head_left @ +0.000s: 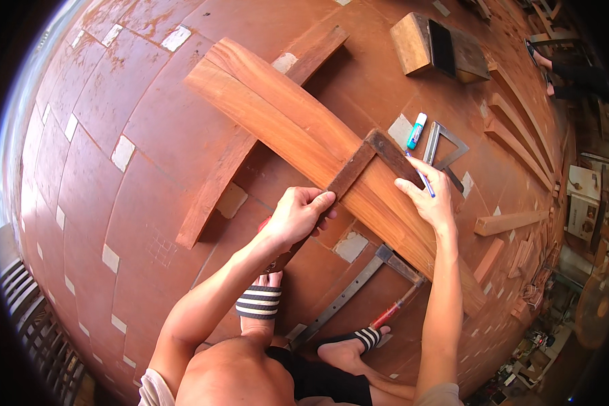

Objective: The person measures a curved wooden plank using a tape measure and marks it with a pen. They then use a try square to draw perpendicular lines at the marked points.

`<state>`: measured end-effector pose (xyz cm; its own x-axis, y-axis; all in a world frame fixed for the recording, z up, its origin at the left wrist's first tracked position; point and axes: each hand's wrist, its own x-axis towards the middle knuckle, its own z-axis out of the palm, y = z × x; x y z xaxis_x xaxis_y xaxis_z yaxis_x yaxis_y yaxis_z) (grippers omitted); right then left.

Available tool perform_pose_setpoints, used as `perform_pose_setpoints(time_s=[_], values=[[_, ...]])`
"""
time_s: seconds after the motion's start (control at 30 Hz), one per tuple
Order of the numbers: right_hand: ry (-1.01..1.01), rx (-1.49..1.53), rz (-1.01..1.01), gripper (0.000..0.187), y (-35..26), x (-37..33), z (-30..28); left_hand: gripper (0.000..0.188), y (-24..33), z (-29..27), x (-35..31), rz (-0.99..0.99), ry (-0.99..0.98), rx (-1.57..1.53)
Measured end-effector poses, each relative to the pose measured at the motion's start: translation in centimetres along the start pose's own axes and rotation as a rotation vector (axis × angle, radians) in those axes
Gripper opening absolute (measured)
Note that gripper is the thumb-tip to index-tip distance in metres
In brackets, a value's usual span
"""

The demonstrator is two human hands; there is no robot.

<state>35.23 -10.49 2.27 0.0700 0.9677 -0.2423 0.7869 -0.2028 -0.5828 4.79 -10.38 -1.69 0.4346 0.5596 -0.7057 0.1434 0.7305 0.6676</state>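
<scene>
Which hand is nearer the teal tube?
Right. In view, the right hand, holding a blue pen, is just below the teal tube; the left hand, holding the dark square, is farther off, lower left.

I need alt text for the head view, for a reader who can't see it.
A person's left hand grips a dark-brown L-shaped square laid across a long piece of reddish-brown timber, while the right hand holds a slim blue pen near the square's far arm. The timber crosses over a rough reddish wooden beam above a terracotta-coloured tiled floor.
</scene>
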Motion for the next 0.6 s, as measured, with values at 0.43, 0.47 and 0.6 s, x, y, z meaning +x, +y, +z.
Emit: perform_pose_setpoints(time_s=[0.43, 0.47, 0.6], values=[[0.002, 0.049, -0.042, 0.065, 0.24, 0.04, 0.12, 0.041, -0.27, -0.30, 0.21, 0.002, -0.025, 0.022], [0.001, 0.050, -0.041, 0.065, 0.23, 0.05, 0.10, 0.041, -0.30, -0.30, 0.22, 0.001, -0.025, 0.022], [-0.022, 0.048, -0.009, 0.067, 0.18, 0.06, 0.01, 0.041, -0.39, -0.32, 0.29, 0.003, -0.027, 0.022]])
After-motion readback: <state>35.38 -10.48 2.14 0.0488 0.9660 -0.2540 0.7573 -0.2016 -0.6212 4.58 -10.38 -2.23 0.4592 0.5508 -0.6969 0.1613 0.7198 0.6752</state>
